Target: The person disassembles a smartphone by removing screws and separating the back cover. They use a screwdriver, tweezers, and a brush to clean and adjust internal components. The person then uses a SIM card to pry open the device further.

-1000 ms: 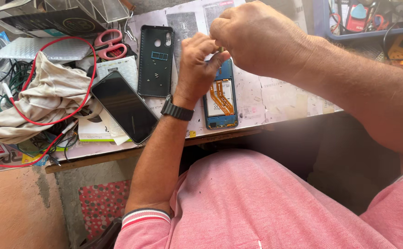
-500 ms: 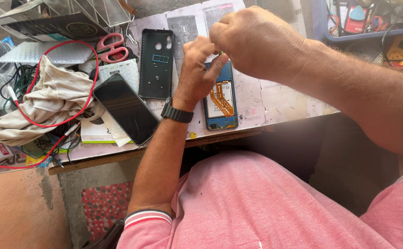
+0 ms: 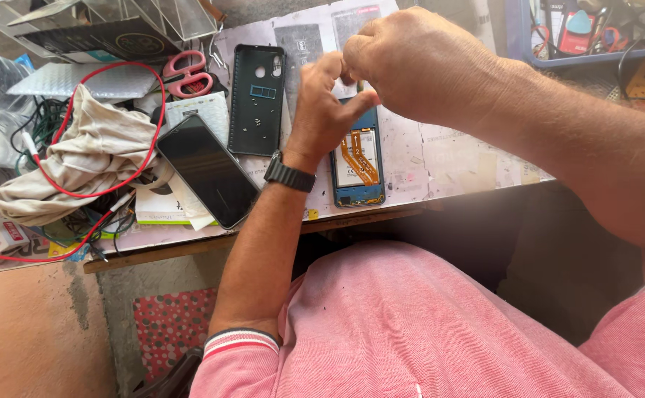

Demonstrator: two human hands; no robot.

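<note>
Both hands meet over an opened blue phone (image 3: 358,158) lying on the table (image 3: 448,158). The left hand (image 3: 322,103) and right hand (image 3: 418,66) are curled, fingertips pinched together; what they grip cannot be seen. A black phone cover (image 3: 258,99) lies at nine o'clock of them.

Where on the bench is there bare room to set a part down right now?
Bare mat lies right of the opened phone, up to the blue tray. Left is crowded: back cover, dark phone, cloth, red wire, scissors. Both hands hover above the opened phone.
</note>
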